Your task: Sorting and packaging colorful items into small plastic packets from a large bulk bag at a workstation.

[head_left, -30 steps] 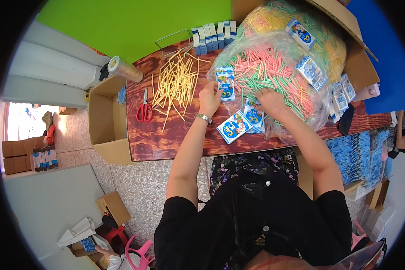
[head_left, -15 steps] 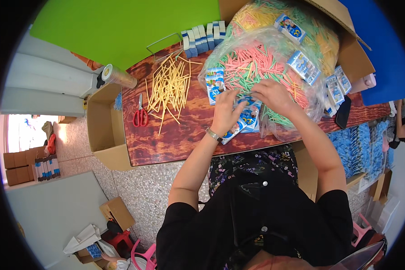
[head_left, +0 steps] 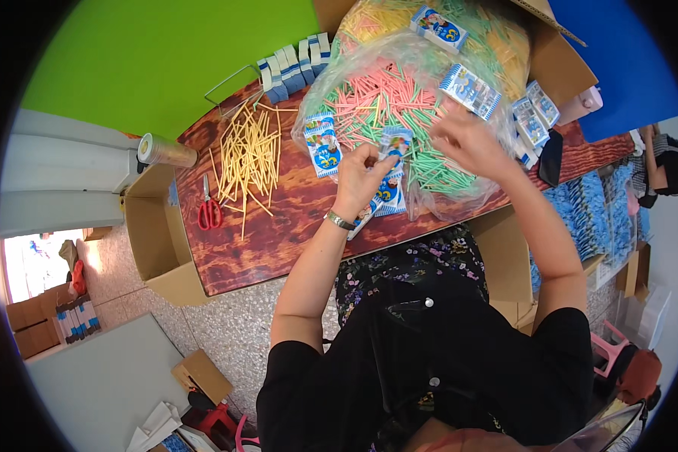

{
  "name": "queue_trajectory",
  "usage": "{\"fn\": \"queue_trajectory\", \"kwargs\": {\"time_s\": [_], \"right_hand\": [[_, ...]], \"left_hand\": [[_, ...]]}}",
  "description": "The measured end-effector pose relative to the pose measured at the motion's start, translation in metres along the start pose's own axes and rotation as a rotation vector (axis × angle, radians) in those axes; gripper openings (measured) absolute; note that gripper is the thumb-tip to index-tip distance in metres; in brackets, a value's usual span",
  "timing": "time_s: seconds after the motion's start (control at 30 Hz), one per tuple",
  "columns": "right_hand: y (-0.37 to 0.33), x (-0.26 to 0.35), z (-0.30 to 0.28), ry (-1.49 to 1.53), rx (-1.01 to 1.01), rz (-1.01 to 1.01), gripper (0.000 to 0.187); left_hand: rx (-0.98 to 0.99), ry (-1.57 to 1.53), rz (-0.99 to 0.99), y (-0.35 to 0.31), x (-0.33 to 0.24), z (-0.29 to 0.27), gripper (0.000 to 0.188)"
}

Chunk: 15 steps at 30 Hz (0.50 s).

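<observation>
The right hand (head_left: 468,142) has moved rightward above the plastic bag (head_left: 410,56), fingers half curled; its hold I cannot tell. At the bag's near edge, the left hand (head_left: 358,181) pinches a blue-white packet (head_left: 395,142).

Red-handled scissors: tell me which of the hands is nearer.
Left. The left hand is right of the scissors, holding a packet; the right hand is farther right, beside bagged sticks.

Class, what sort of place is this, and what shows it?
Probably a small workshop or packing room: heaped coloured sticks, blue-and-white packets and an open cardboard box beside the table.
</observation>
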State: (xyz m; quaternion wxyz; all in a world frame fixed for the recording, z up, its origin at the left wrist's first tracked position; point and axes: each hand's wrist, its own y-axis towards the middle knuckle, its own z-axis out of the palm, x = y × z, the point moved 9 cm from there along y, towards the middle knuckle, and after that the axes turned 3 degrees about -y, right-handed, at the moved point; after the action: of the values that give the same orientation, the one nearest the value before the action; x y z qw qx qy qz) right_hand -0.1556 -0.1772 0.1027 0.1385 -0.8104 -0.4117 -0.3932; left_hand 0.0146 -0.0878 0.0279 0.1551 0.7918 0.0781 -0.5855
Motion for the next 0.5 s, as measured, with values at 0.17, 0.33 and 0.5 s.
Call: {"fn": "queue_trajectory", "kwargs": {"time_s": [0.17,0.33,0.5], "right_hand": [[-0.027,-0.052,0.078,-0.724,0.186,0.070,0.029],[-0.021,-0.063,0.086,-0.854,0.201,0.187,0.031],[-0.018,-0.068,0.088,-0.879,0.074,0.082,0.027]], "left_hand": [[0.018,-0.083,-0.088,-0.012,0.012,0.005,0.031],[0.015,-0.077,-0.071,-0.017,0.016,0.001,0.032],[0.009,-0.091,-0.084,-0.019,0.017,0.001,0.031]]}}
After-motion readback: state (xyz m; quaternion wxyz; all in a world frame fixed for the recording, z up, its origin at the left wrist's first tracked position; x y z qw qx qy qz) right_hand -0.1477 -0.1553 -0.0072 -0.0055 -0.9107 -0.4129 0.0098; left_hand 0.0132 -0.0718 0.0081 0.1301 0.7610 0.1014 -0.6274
